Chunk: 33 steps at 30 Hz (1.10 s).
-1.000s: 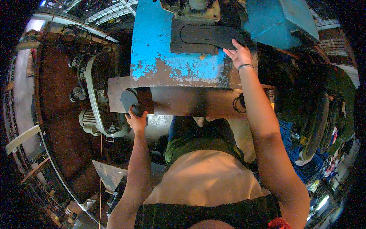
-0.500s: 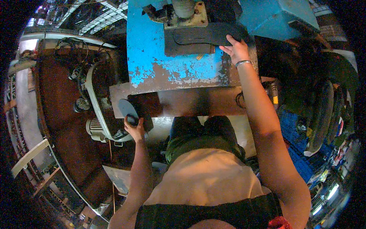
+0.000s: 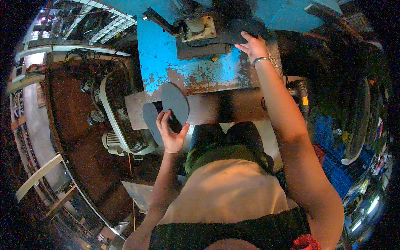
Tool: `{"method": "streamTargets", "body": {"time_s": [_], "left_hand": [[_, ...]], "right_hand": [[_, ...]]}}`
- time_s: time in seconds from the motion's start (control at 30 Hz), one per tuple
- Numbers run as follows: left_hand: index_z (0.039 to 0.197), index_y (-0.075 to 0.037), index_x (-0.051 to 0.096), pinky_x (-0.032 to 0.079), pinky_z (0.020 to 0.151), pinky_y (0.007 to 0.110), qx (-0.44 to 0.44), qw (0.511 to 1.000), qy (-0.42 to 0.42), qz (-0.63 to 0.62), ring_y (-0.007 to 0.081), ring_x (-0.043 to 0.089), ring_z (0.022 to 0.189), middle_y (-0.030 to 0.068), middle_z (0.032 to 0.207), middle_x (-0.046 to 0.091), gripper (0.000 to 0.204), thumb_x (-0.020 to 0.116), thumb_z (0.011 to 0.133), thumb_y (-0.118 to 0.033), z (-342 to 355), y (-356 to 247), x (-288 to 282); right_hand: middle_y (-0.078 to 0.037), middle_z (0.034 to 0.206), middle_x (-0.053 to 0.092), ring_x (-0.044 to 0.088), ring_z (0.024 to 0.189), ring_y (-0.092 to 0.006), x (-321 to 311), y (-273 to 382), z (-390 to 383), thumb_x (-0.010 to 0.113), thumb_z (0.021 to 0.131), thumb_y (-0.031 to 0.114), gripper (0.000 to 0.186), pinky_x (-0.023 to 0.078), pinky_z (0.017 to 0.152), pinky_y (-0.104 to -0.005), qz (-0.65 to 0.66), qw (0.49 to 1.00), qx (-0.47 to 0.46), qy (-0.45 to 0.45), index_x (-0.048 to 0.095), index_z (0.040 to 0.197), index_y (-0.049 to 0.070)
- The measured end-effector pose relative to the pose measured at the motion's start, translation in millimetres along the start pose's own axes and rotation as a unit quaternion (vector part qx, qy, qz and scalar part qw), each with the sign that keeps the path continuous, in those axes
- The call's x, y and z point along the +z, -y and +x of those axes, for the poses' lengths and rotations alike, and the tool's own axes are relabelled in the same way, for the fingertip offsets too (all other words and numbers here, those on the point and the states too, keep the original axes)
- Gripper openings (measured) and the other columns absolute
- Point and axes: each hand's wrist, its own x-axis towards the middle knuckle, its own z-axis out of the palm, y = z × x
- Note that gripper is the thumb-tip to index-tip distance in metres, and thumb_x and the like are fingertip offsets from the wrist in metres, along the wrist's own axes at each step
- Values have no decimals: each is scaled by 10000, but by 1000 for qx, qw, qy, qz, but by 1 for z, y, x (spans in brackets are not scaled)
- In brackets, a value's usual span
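My left hand (image 3: 172, 134) grips a grey, rounded, sole-like piece (image 3: 175, 100), raised at the front edge of the worn blue machine table (image 3: 155, 62). A second grey piece (image 3: 150, 118) is behind and left of that hand, partly hidden. My right hand (image 3: 253, 46), with a metal bangle at the wrist, holds the right end of a flat black sole (image 3: 237, 31), its fingers at the edge. The sole lies on a dark block (image 3: 189, 53) beside and partly beneath the press head (image 3: 198, 26), which has a pale square plate.
A belt machine with a grey motor (image 3: 112, 141) stands at left, with cables above it. A steel apron (image 3: 204, 106) runs below the table edge. Blue crates (image 3: 329, 146) and long dark pieces (image 3: 356, 121) are at right. My legs (image 3: 225, 141) are under the table.
My left hand has risen and moved rightward with the grey piece. My right hand has shifted slightly up and left with the sole, whose left part is now nearer the press plate.
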Motion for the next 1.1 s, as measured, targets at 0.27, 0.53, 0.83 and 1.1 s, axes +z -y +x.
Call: {"method": "streamTargets", "body": {"time_s": [0.27,0.53,0.83,1.1], "left_hand": [[1421,-130,536,412,1119,453,85,994,59,-25,352,445,1347,177,1449,407,820,915,694,-113,31,-52,26],[1401,-171,592,427,1105,506,286,927,241,32,444,451,1353,224,1487,418,823,918,647,-130,51,-118,93],[1500,-127,482,319,1189,519,271,901,338,26,413,358,1438,211,1583,332,794,848,802,-222,58,-142,129],[1500,-94,478,317,1192,505,278,886,368,49,398,379,1435,225,1547,383,713,800,872,-196,69,-138,121]], "right_hand": [[-207,1350,582,685,1064,-403,-2,22,-37,808,901,301,695,616,897,-497,-16,997,38,-61,452,1383,-53],[-119,1263,676,640,1083,-198,-94,7,-237,722,942,455,721,574,860,-373,-216,964,-53,148,518,1463,0],[-143,1085,734,662,931,-310,-402,15,-369,828,865,282,556,526,910,-394,-173,761,-230,-581,627,1259,-56],[-51,1011,724,689,773,-195,-510,-79,-329,756,904,136,305,559,531,-328,-101,756,-73,-643,648,1184,83]]}}
